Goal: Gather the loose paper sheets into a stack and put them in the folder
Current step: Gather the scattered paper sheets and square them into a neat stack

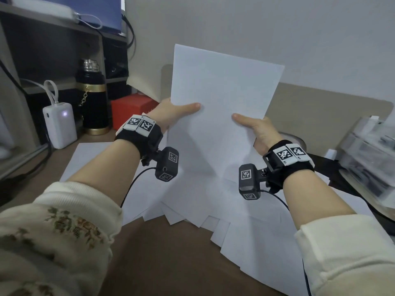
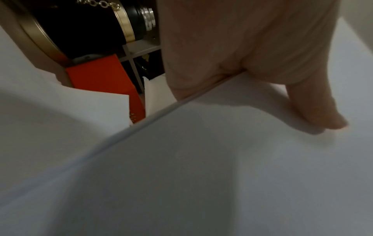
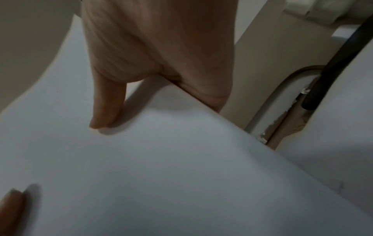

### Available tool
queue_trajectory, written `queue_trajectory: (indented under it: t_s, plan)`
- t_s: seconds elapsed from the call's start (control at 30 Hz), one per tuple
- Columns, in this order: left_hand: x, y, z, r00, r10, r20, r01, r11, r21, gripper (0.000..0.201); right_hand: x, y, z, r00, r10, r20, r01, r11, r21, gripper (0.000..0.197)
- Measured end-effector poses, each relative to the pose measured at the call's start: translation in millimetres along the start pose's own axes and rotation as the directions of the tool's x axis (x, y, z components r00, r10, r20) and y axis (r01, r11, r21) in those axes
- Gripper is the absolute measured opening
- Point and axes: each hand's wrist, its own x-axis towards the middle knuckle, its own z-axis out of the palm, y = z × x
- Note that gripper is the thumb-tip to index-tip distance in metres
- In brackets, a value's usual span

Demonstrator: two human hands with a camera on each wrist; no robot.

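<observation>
Above the desk (image 1: 149,253) you pinch a part-gathered stack (image 1: 224,86) between left hand (image 1: 171,114) and right hand (image 1: 260,130), thumbs pressed on top, while loose sheets (image 1: 245,231) still lie below, no folder identifiable.

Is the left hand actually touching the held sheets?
Touching. In the left wrist view the left hand's thumb lies flat on the face of the held sheets, whose edge runs into the web of the hand.
</observation>
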Motion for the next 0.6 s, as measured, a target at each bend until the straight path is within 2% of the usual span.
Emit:
queue_trajectory:
  t_s: [0.07, 0.13, 0.2, 0.33, 0.4, 0.5, 0.53, 0.6]
  plan:
    - [-0.3, -3.0, 2.5, 0.999, 0.01, -0.046, -0.009, 1.0, 0.021, 0.062, -16.5, -7.8, 7.7, 0.998, -0.037, -0.056, 0.037, 0.999, -0.004, 0.072]
    - [-0.6, 2.3, 8.4, 0.991, 0.065, -0.121, -0.066, 0.998, -0.005, 0.047, -23.1, -15.9, 12.3, 0.99, -0.106, -0.095, 0.108, 0.994, 0.015, 0.042]
    - [-0.3, 10.6, 14.1, 0.977, 0.128, -0.173, -0.138, 0.989, -0.047, 0.035, -26.4, -26.0, 16.3, 0.977, -0.159, -0.144, 0.167, 0.985, 0.047, 0.024]
    - [-2.0, 15.0, 21.1, 0.969, 0.155, -0.19, -0.176, 0.98, -0.097, 0.028, -30.7, -32.2, 20.6, 0.957, -0.193, -0.217, 0.217, 0.972, 0.092, 0.029]
    - [-2.9, 6.4, 21.0, 0.976, 0.113, -0.188, -0.127, 0.99, -0.064, 0.038, -35.1, -26.2, 21.4, 0.966, -0.165, -0.197, 0.183, 0.98, 0.074, 0.036]
    - [-5.7, 1.5, 18.5, 0.99, 0.019, -0.142, -0.028, 0.998, -0.065, 0.065, -40.8, -19.0, 21.2, 0.983, -0.109, -0.146, 0.114, 0.993, 0.023, 0.036]
    - [-5.1, 5.9, 17.8, 0.991, 0.008, -0.132, -0.02, 0.996, -0.086, 0.066, -42.1, -22.0, 21.4, 0.985, -0.107, -0.137, 0.11, 0.994, 0.011, 0.035]
    - [-3.0, 22.9, 18.3, 0.99, 0.028, -0.14, -0.045, 0.991, -0.122, 0.05, -43.4, -37.6, 23.0, 0.981, -0.119, -0.153, 0.124, 0.992, 0.023, 0.032]
